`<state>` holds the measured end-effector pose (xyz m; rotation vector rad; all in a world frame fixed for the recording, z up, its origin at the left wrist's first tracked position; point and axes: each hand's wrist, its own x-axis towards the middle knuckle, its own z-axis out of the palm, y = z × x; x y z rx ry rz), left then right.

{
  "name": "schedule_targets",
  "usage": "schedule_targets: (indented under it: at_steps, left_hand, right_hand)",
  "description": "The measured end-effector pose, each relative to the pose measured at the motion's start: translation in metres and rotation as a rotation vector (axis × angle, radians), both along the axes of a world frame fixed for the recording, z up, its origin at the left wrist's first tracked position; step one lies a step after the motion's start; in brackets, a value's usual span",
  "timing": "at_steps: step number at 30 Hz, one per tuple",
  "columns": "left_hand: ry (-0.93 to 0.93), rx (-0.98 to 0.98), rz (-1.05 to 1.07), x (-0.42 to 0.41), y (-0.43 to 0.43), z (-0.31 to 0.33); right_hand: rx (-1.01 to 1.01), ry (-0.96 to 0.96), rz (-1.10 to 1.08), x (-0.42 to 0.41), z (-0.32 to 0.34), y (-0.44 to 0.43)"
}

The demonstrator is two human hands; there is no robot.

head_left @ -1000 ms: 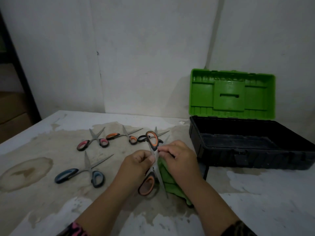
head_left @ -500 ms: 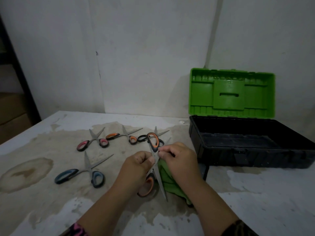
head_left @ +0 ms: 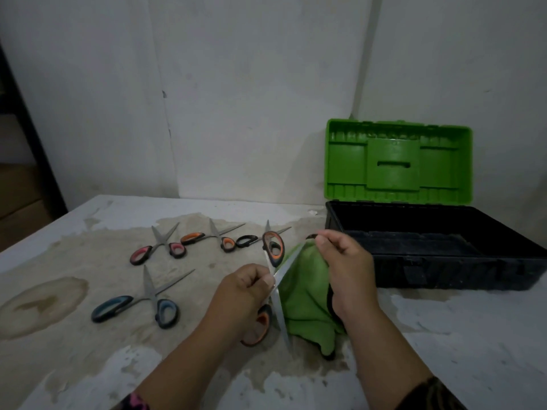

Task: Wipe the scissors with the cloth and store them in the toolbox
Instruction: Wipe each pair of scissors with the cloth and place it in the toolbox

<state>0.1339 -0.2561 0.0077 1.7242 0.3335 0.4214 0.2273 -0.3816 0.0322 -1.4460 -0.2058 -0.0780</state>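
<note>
While the opened orange-handled scissors (head_left: 273, 247) are pinched near the pivot by the left hand (head_left: 247, 294) above the table (head_left: 444, 335), the soft green cloth (head_left: 307, 297) is clamped by the right hand (head_left: 346, 264); stiff, sharp blades are judged best held by the handles.

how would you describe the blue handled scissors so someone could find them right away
Start at the open green-lidded toolbox on the right of the table, then look far left past both hands. The blue-handled scissors lie open by themselves, nearer the person than the back row of scissors. They are the only blue-handled pair; the others have pink or orange.
</note>
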Motion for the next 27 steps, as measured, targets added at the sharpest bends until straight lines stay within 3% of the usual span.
schedule_targets:
  at_steps: [2, 4, 6, 10, 23, 25, 27]
  left_hand:
    - [-0.017, -0.036, 0.046, 0.001, 0.001, -0.001]
    - [-0.034, -0.032, 0.082, 0.002, 0.002, -0.002]
    - [-0.028, 0.027, 0.098, 0.002, 0.002, -0.004]
    - [-0.009, 0.099, 0.099, 0.003, -0.001, -0.005]
    - [0.017, -0.011, -0.004, -0.002, -0.017, 0.005]
    - [-0.004, 0.042, -0.007, -0.003, -0.014, 0.005]
    - [-0.024, 0.026, 0.018, -0.004, -0.008, 0.005]
  right_hand:
    - [0.11, 0.146, 0.167, -0.01, 0.004, 0.003]
    - [0.013, 0.161, 0.35, -0.025, 0.001, 0.011]
    - [-0.144, 0.071, 0.393, -0.035, -0.005, 0.021]
    - [-0.169, -0.027, 0.254, -0.036, -0.012, 0.03]
    - [0.132, 0.132, -0.036, -0.009, -0.005, 0.019]
    - [0.218, 0.163, -0.14, 0.003, -0.002, 0.009]
    - [0.304, 0.217, -0.099, 0.012, 0.0, -0.002]
